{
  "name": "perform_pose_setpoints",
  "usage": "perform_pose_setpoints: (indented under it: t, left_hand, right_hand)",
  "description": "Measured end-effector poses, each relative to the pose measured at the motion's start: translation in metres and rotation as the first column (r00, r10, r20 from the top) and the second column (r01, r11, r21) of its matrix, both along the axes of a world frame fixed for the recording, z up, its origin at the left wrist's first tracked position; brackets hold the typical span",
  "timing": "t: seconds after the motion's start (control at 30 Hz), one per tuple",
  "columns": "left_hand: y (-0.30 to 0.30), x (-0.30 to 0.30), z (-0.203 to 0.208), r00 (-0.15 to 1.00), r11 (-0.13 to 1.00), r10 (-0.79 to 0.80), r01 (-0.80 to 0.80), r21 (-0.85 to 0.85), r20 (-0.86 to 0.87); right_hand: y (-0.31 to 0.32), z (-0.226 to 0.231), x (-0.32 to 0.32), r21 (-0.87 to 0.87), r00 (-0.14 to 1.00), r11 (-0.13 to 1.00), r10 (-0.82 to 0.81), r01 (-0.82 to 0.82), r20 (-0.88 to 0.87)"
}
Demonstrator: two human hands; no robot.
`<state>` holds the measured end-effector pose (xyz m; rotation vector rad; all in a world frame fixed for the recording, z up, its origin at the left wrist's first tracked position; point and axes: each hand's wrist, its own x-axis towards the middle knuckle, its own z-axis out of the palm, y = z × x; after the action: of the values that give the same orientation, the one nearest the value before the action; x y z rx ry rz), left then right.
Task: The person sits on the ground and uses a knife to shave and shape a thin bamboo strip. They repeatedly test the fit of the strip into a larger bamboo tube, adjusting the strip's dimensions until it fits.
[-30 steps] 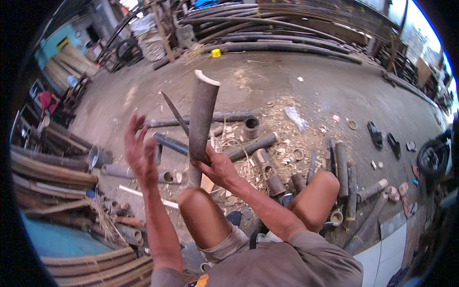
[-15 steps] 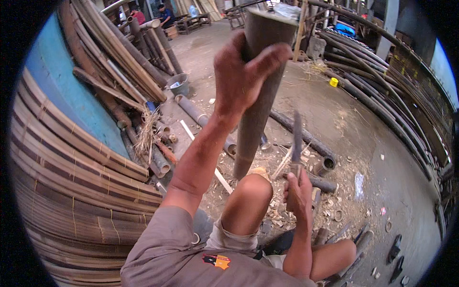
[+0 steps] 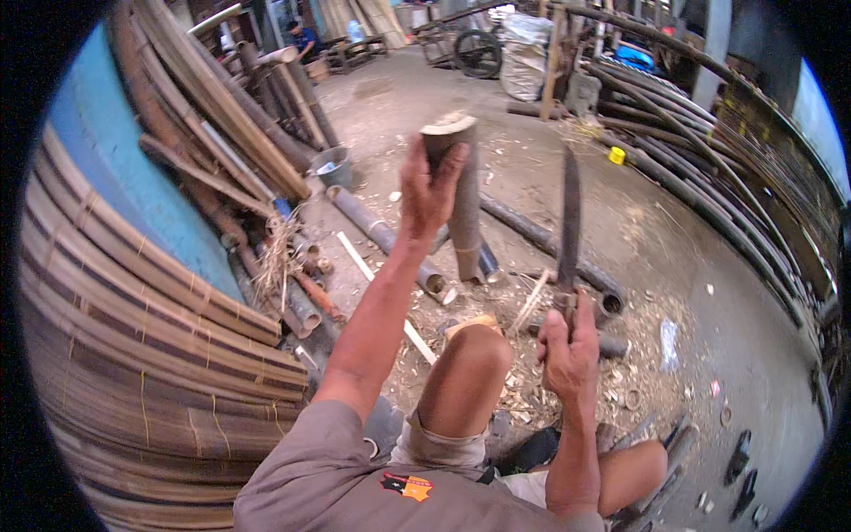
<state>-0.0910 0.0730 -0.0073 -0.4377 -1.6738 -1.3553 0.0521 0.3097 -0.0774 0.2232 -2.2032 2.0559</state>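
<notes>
A bamboo tube is held upright at 12 o'clock, its top grasped by the left hand. At 3 o'clock from it, a knife is clenched blade-up in the right hand, above bamboo scraps on the floor.

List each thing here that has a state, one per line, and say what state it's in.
Bamboo section: upright, gripped near its cut top by the left hand.
Long knife: blade pointing up, apart from the bamboo, handle gripped in the right hand.
Bamboo strips: bundled and stacked at the left.
Bamboo poles: leaning against the blue wall.
Grey bucket: upright on the ground.
</notes>
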Motion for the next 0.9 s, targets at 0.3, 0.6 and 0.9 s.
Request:
perform_pose_setpoints:
  t: [0.3, 0.6, 0.9]
  left_hand:
    - [0.011, 0.034, -0.003, 0.996, 0.990, -0.076, 0.082, -0.116, 0.050]
    - [0.020, 0.068, -0.011, 0.964, 0.969, -0.232, 0.241, -0.056, 0.128]
    - [0.031, 0.081, -0.009, 0.973, 0.974, -0.191, 0.204, -0.097, 0.130]
  right_hand:
    - [-0.021, 0.071, -0.010, 0.358, 0.933, 0.932, 0.082, 0.053, -0.350]
    - [-0.047, 0.074, -0.021, 0.381, 0.833, 0.915, 0.103, 0.135, -0.544]
    - [-0.045, 0.065, -0.012, 0.530, 0.789, 0.780, 0.077, 0.333, -0.609]
